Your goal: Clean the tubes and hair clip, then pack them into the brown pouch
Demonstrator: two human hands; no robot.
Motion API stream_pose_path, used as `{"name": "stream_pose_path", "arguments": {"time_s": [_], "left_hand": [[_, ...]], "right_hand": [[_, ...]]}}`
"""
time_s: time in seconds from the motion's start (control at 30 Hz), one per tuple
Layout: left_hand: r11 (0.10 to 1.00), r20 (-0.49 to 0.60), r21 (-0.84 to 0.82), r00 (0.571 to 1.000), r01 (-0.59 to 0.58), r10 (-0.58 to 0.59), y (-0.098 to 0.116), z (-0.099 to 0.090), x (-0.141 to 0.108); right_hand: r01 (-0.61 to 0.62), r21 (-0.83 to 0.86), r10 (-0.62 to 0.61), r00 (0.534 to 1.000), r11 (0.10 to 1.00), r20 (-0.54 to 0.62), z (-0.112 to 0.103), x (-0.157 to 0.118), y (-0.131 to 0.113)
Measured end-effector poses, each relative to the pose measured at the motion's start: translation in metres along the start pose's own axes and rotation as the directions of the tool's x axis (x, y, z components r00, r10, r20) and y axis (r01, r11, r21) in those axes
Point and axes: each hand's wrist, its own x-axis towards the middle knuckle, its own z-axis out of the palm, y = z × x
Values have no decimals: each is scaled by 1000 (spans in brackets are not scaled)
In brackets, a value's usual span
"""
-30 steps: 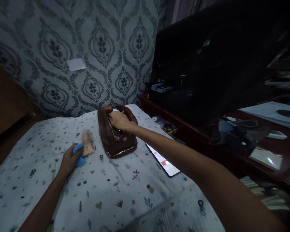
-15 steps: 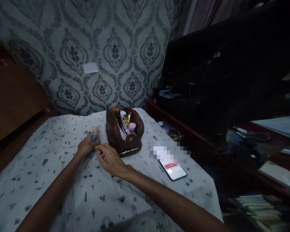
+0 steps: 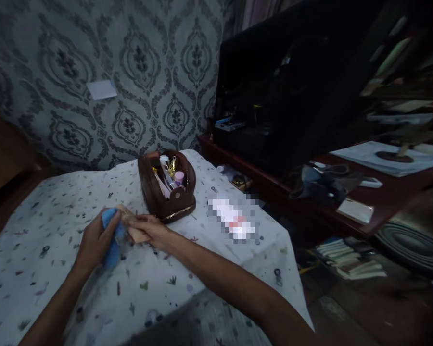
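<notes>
My left hand is closed around a blue cloth, part of which hangs below the fingers. My right hand grips a flat beige piece, blurred, so I cannot tell its kind. The cloth is right beside the beige piece, and the hands nearly meet. Just beyond them stands an open brown cosmetics bag with a gold zip. Inside it are a pink-lidded jar, a gold tube and other slim tubes.
A phone, blurred out, lies right of the bag on the patterned white tablecloth. A large black television stands on a dark red cabinet to the right, with papers on it. Below are stacked books.
The view has turned right, shifting everything leftward. My hands have come nearer and lifted; the blue cloth now bunches in the left hand, and the beige piece sits in the right.
</notes>
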Motion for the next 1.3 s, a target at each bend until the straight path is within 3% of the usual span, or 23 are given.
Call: {"name": "stream_pose_path", "arguments": {"time_s": [0.07,0.1,0.23,0.43,0.63,0.83,0.9,0.97,1.07,1.17,1.23,1.3], "left_hand": [[1000,-201,-10,979,11,-12,-7,5,15],[999,-233,-45,972,-2,-9,-12,8,21],[990,-53,-138,999,-14,7,-35,15,30],[912,136,-367,980,186,-145,-52,-4,21],[837,139,-490,969,244,-202,-57,-7,24],[686,171,-665,955,295,-244,-61,-9,29],[642,150,-711,954,286,-259,-58,-8,27],[606,162,-740,952,290,-259,-54,-6,24],[637,189,-730,969,249,-162,-47,-5,19],[709,196,-684,979,172,-49,-45,-8,16],[763,196,-632,981,133,-9,-46,-10,17],[824,173,-560,985,87,13,-48,-11,19]], "right_hand": [[-23,15,22,999,1000,40,1,-9,-8],[-30,9,29,998,1000,58,0,-12,-11],[-66,-61,76,982,996,172,-3,-17,-19],[-113,-176,162,942,978,295,-1,-26,-24],[-146,-350,266,907,925,326,-2,-33,-18],[142,-521,53,938,841,341,2,-30,-15],[158,-514,19,946,843,323,5,-32,-17],[98,-471,45,958,876,283,6,-34,-20],[-43,-350,145,952,936,271,4,-34,-24],[-169,-265,254,909,949,331,1,-33,-26],[-176,-295,277,897,939,345,0,-31,-27],[-67,-405,209,925,912,317,0,-30,-26]]}}
